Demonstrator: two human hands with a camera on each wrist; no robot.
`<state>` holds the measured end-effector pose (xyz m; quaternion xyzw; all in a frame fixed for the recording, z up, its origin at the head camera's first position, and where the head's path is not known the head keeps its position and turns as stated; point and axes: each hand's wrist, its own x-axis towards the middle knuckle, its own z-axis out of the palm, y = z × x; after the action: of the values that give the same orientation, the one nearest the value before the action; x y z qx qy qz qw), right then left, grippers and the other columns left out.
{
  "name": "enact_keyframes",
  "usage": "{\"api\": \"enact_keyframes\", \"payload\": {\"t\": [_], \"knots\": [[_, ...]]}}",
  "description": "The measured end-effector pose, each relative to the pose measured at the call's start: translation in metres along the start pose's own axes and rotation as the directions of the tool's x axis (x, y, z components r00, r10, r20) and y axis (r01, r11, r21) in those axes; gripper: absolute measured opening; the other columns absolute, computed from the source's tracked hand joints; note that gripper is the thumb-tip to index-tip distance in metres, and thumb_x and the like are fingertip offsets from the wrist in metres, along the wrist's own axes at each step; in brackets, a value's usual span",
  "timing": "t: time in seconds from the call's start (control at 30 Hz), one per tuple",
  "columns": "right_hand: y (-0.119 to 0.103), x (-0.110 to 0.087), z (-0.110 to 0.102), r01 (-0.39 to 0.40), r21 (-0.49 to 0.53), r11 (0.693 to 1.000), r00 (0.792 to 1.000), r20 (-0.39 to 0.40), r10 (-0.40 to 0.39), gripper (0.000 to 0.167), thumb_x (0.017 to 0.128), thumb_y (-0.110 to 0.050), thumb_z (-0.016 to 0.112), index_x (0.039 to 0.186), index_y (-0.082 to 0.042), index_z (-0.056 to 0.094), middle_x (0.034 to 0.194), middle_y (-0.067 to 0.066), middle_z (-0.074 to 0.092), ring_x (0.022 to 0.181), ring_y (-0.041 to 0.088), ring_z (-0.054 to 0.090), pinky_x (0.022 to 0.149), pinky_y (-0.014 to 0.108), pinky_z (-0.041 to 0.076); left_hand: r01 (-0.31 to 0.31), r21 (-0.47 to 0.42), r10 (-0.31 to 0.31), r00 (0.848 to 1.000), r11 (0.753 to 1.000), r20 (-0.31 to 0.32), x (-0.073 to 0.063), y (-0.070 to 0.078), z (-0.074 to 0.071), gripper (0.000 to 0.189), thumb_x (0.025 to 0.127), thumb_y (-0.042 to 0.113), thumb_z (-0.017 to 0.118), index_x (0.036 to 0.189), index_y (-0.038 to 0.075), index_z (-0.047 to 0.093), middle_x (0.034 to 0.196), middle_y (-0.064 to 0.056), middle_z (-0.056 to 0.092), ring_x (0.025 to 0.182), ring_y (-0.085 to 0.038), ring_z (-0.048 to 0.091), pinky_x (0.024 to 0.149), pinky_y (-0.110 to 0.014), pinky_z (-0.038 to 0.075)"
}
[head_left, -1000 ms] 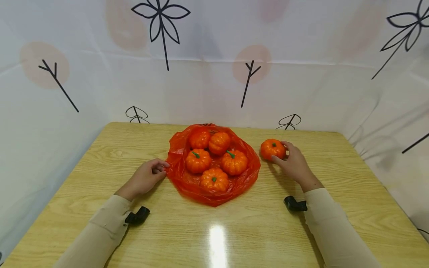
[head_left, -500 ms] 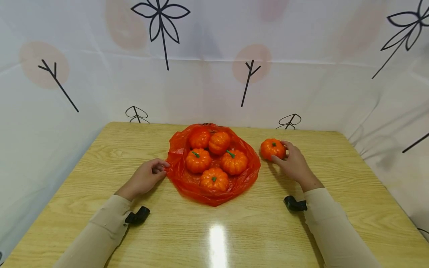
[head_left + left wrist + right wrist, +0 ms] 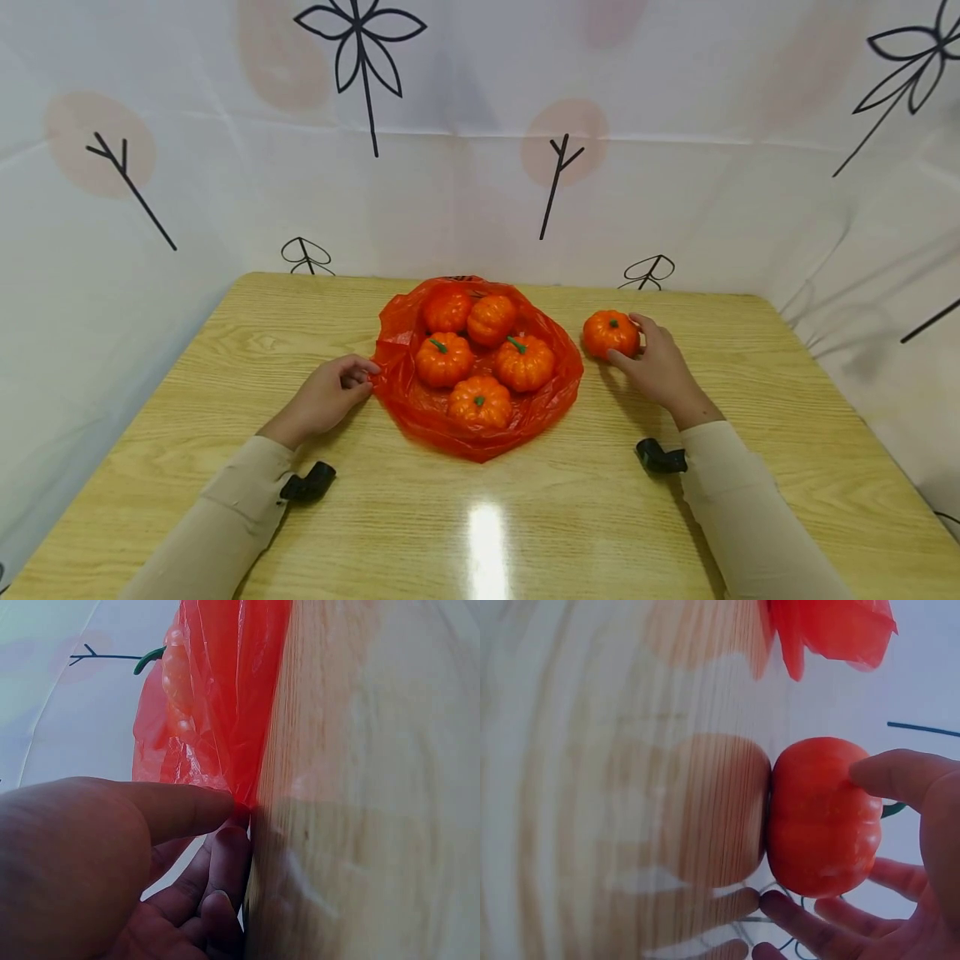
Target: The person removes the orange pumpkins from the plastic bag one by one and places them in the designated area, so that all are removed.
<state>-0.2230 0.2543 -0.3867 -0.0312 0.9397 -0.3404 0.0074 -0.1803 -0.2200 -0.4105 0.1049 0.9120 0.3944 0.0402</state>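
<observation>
A thin red plastic bag (image 3: 557, 400) lies spread open on the table, with several small orange pumpkins (image 3: 480, 403) with green stems inside it. At the bag's left edge, my left hand (image 3: 324, 397) pinches the plastic between thumb and fingers; the left wrist view shows the pinched red film (image 3: 240, 750) close to the tabletop. To the right of the bag, a separate pumpkin (image 3: 609, 334) rests on the wood. My right hand (image 3: 660, 371) holds it from its right side. In the right wrist view, the thumb lies on this pumpkin (image 3: 817, 817) and the other fingers reach round its far side.
The light wooden table (image 3: 405, 525) carries a bright reflection near the front. A white cloth (image 3: 480, 208) with drawn flowers and twigs hangs behind and at the sides. Dark wrist-worn pieces (image 3: 309, 483) sit at both sleeves.
</observation>
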Motion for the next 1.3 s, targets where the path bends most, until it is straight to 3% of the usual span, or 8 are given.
{"api": "enact_keyframes", "payload": {"t": [0.17,0.3,0.6,1.1,1.3], "knots": [[-0.004,-0.002,-0.001,-0.009,0.005,1.000,0.999,-0.053,0.009,0.077,0.097,-0.029,0.060,0.156,0.001,0.020,0.155,0.036,0.019,0.138,0.055,0.032,0.109,0.070,0.030,-0.003,-0.003,0.003,1.000,1.000,-0.001,0.000,-0.001,0.000,0.021,0.098,0.009,0.063,0.118,0.007,0.064,0.100,-0.008,0.066,0.087,-0.017,0.059,0.082,-0.035,0.049],[-0.009,-0.005,-0.002,0.024,0.033,0.999,0.989,-0.145,-0.019,0.069,0.099,-0.029,0.057,0.155,-0.001,0.028,0.157,0.033,0.019,0.142,0.054,0.026,0.110,0.071,0.026,-0.002,-0.003,0.002,1.000,1.000,0.001,0.001,-0.001,0.000,0.021,0.098,0.009,0.063,0.119,0.007,0.064,0.100,-0.008,0.066,0.087,-0.017,0.059,0.082,-0.035,0.049],[-0.022,-0.010,0.005,0.161,0.054,0.985,0.945,-0.295,-0.139,0.048,0.098,-0.017,0.059,0.142,-0.001,0.048,0.148,0.028,0.037,0.138,0.048,0.035,0.110,0.067,0.030,0.002,0.001,-0.002,1.000,1.000,0.000,0.001,-0.001,0.001,0.021,0.098,0.008,0.062,0.118,0.006,0.065,0.100,-0.008,0.066,0.086,-0.018,0.059,0.082,-0.035,0.049],[-0.050,-0.021,0.014,0.304,0.033,0.952,0.890,-0.366,-0.271,0.037,0.095,-0.007,0.060,0.132,-0.001,0.057,0.139,0.022,0.048,0.132,0.041,0.043,0.107,0.064,0.038,0.005,-0.004,-0.005,1.000,1.000,-0.002,0.002,-0.002,0.002,0.021,0.097,0.008,0.063,0.118,0.006,0.064,0.100,-0.008,0.066,0.086,-0.018,0.059,0.083,-0.035,0.049],[-0.060,-0.025,0.021,0.342,0.040,0.939,0.885,-0.348,-0.308,0.036,0.096,-0.008,0.061,0.131,-0.001,0.057,0.139,0.021,0.047,0.125,0.042,0.048,0.093,0.061,0.051,0.005,-0.001,-0.005,1.000,1.000,-0.004,0.001,-0.001,0.001,0.021,0.097,0.008,0.062,0.118,0.006,0.064,0.100,-0.008,0.066,0.087,-0.019,0.059,0.083,-0.035,0.049]]}}
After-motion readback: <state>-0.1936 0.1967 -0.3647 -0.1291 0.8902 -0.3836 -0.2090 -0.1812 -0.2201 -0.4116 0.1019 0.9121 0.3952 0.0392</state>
